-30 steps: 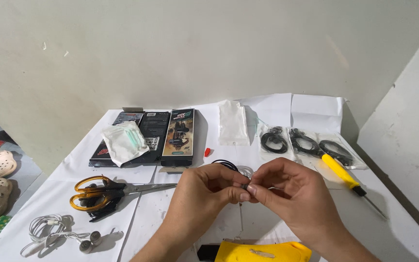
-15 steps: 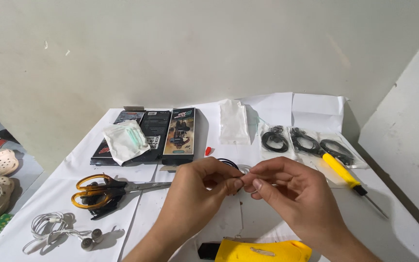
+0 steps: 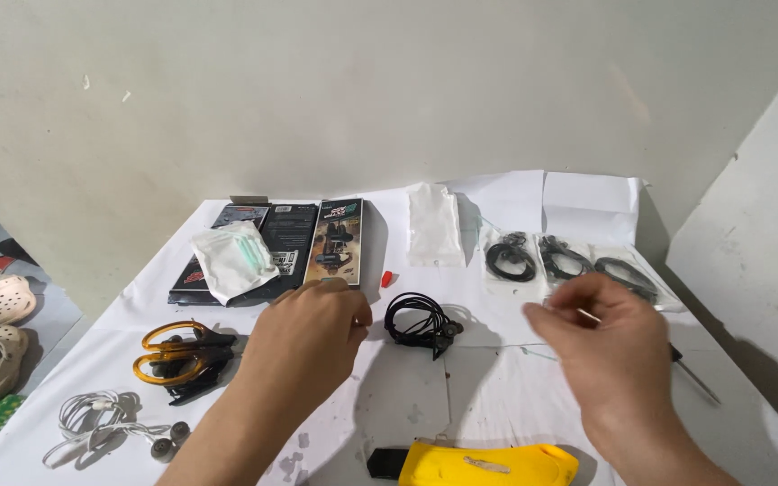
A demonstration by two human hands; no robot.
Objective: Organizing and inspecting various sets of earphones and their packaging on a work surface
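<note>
Between the two hands, on the white-covered worktop [image 3: 497, 387], lies a small coil of black earphone cable [image 3: 418, 321], resting free and touched by neither hand. The left hand [image 3: 303, 337] hovers just to its left, fingers curled loosely downward with nothing visibly in them. The right hand [image 3: 610, 346] hangs well to the coil's right, fingers bent and pinched around what looks like a thin pale sliver or wire near the thumb; it is too small and blurred to say what it is, or how firmly it is held. If that sliver is a tie or a fine strand, a loose pinch could let it drop onto the white sheet, where it would be hard to find. The coil itself looks lightly wound, so a careless brush from either hand could spring it open or push it toward the scissors with yellow handles [image 3: 177, 353] and tangle it. Behind the right hand sit three bagged black cables [image 3: 569, 261], and a screwdriver tip [image 3: 695, 378] shows under the wrist; a sweeping wrist could knock these off the right edge. The yellow tool [image 3: 483, 463] at the near edge sits close to the forearms and might be nudged off.
</note>
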